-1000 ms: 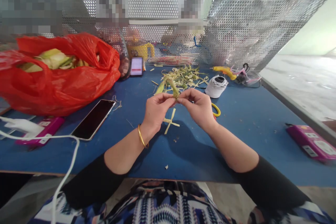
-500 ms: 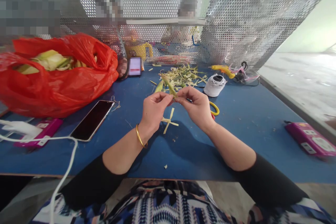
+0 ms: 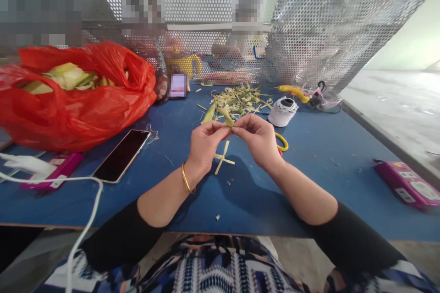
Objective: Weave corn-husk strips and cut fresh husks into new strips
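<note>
Between their fingertips, my left hand and my right hand pinch a small green plant strip above the blue table. The fingers of both hands are closed and nearly touching. Below them a cross of pale strips lies on the table. A green husk piece lies just behind my left hand. Farther back is a heap of shredded plant scraps. Scissors with a yellow handle are partly hidden by my right hand.
A red plastic bag of husks fills the left, near a dark phone and a white cable. A white thread spool, a yellow glue gun and a purple power strip stand at the right. Perforated metal screens rise behind.
The plant strip between my fingers now looks shorter and more bent over. Both hands stay pinched together, and the whole view has shifted slightly.
</note>
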### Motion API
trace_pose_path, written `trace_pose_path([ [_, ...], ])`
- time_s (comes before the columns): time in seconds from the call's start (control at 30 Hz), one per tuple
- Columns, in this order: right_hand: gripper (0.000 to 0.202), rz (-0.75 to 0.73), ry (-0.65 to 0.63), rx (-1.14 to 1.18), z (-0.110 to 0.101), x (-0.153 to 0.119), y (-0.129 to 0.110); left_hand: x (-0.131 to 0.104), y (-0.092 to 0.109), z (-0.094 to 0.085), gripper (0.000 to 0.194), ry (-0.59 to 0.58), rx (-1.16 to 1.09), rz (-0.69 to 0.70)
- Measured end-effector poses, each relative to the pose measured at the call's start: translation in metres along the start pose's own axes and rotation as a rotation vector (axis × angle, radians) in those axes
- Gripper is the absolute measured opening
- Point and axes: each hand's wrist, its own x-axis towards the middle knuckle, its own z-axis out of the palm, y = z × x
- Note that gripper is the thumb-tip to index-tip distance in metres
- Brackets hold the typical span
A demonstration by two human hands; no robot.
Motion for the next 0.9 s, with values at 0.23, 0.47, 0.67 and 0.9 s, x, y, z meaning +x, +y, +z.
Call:
trace_pose_path([
  [0.23,0.008,-0.084,-0.007,-0.028,-0.001,0.0005,-0.0007,0.0011,0.0025,0.0006,0.007,0.032,0.059,0.009],
  [0.47,0.007,-0.27,-0.022,-0.277,-0.0021,-0.0025,-0.0067,0.0031,0.0077,-0.0021,0.015,-0.014,-0.108,-0.208],
  [0.67,0.01,-0.26,-0.009,-0.265,-0.0016,-0.0028,-0.007,0.002,0.0063,-0.0024,0.012,-0.014,-0.091,-0.145],
  [0.9,0.009,-0.093,-0.004,-0.065,-0.0011,-0.0001,-0.004,-0.0006,0.0044,0.0006,0.006,-0.014,0.033,0.061],
])
